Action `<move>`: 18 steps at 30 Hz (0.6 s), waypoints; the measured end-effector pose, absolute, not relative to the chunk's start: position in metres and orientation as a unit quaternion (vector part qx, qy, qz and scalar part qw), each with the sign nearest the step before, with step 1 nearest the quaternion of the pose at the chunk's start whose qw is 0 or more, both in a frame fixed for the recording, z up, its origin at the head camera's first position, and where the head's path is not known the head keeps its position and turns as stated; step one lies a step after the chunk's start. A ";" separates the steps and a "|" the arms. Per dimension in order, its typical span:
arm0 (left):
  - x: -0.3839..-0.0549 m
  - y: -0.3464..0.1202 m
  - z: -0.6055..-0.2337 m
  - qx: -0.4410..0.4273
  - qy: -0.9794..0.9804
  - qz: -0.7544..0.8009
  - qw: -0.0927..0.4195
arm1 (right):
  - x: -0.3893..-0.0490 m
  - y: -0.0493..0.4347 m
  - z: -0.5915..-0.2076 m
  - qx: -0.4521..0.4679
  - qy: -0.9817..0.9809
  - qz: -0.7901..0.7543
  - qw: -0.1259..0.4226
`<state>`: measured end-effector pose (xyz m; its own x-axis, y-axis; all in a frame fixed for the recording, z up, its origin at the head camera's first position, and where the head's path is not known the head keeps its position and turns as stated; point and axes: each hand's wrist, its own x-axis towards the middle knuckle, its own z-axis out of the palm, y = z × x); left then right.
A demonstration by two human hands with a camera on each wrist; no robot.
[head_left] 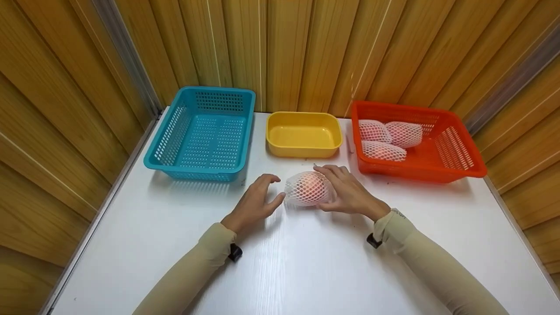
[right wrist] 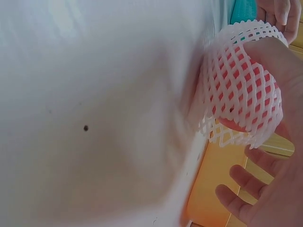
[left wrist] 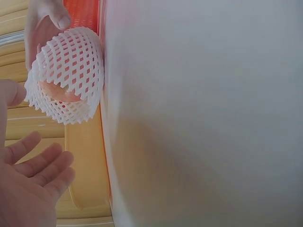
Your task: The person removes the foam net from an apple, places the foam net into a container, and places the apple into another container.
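A round reddish fruit (head_left: 309, 189) in a white foam net lies on the white table, in front of the yellow tub. My right hand (head_left: 350, 191) holds the net's right end, thumb on the near side and fingers on the far side. In the right wrist view that thumb lies across the foam net (right wrist: 236, 85), while several fingers spread apart below it. On the other side is my left hand (head_left: 253, 200), its thumb tip right at the net's left end. The left wrist view shows its fingers (left wrist: 52, 165) loosely extended with nothing in them; the net's open end faces it.
A blue perforated basket (head_left: 151, 161) stands at the back left. The small yellow tub (head_left: 302, 152) is at the back middle. At the back right, a red basket (head_left: 437, 174) contains several netted fruits (head_left: 404, 133). Wooden panel walls (head_left: 288, 52) enclose the table (head_left: 280, 271).
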<state>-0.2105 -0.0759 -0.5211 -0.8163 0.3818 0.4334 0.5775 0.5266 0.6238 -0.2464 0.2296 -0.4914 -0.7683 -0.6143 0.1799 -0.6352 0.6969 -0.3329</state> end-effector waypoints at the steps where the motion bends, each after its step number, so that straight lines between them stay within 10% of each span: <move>1: -0.210 -0.076 -0.521 -0.278 -0.864 -0.402 0.120 | -0.246 0.231 -0.491 0.338 -0.921 0.191 0.027; 18: -0.216 -0.067 -0.518 -0.284 -0.845 -0.438 0.119 | -0.238 0.252 -0.492 0.311 -0.927 0.209 0.031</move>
